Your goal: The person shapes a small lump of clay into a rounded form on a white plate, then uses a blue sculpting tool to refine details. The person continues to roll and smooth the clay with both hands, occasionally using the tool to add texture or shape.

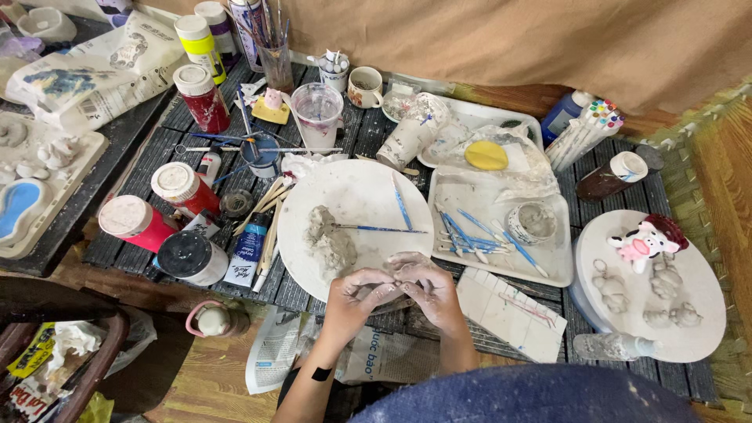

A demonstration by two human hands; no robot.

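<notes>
Hands: left hand (pixel 359 291) and right hand (pixel 429 291) pressing together on a grey clay piece (pixel 401 266) | Place: 5 o'clock rim of white round board (pixel 352 196), bench | Spare clay lump (pixel 329 239) at 9 o'clock | Advice: probably pinching gently, supporting underneath, avoids cracks.

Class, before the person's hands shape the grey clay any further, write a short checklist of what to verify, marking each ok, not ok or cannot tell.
1. Left hand and right hand both on the small grey clay piece: ok.
2. Spare lump of grey clay on the round white board: ok.
3. Thin blue-handled modelling tool lying close by on that board: ok.
4. Clay moist enough: cannot tell.
5. Clear plastic water cup upright: ok.
</notes>
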